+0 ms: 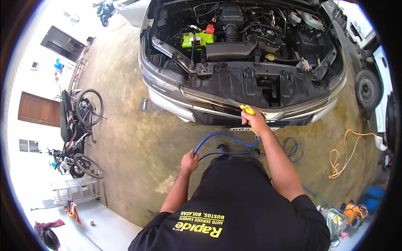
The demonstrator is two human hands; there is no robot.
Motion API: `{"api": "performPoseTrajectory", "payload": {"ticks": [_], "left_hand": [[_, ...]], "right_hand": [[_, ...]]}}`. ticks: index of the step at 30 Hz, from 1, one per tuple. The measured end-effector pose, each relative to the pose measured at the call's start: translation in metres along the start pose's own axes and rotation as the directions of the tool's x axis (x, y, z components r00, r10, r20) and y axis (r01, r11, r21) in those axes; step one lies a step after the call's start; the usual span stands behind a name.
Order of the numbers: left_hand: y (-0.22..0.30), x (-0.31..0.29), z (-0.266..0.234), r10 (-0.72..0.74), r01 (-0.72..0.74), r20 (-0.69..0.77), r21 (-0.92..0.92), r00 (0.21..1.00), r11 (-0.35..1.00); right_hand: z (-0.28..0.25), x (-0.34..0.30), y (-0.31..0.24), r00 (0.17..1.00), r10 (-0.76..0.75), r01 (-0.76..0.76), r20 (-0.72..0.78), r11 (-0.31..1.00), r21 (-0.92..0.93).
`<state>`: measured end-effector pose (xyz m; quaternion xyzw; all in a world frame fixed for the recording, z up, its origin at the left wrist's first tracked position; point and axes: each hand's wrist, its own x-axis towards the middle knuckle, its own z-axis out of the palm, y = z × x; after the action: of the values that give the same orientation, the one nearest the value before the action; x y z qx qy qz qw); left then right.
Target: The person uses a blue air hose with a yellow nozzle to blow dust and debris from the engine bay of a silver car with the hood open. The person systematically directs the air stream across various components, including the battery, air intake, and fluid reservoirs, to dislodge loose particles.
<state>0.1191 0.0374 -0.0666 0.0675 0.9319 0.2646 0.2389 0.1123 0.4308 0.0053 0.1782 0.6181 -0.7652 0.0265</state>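
My right hand (254, 121) is closed round a yellow air blow gun (248, 109), held up at the front edge of a car's open engine bay. Its thin nozzle points toward the grille (213, 100). From the gun's lower end a blue air hose (222, 134) loops left to my left hand (190, 162), whose fingers wrap round it. Before me stands the car, hood raised, showing the engine's black air intake (231, 49), a lime-green battery (198, 39) with a red terminal cover (210, 29), and a yellow cap (271, 57).
More blue hose (295, 152) coils on the concrete floor by my feet. An orange cord (335, 163) lies to the right, near another vehicle's wheel (368, 90). Along the left wall are a bicycle (89, 108) and a folded ladder (75, 189).
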Motion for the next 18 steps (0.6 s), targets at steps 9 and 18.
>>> {"api": "performPoseTrajectory", "payload": {"ticks": [9,18], "left_hand": [[-0.014,0.023,0.001,-0.006,0.005,0.015,0.021,1.000,1.000],[-0.022,0.046,-0.013,0.039,-0.043,-0.039,-0.129,0.998,0.991]], "right_hand": [[0.036,0.034,-0.016,0.995,-0.041,0.054,-0.088,0.986,0.157],[0.046,0.030,-0.022,0.997,-0.059,0.055,-0.043,0.995,-0.085]]}}
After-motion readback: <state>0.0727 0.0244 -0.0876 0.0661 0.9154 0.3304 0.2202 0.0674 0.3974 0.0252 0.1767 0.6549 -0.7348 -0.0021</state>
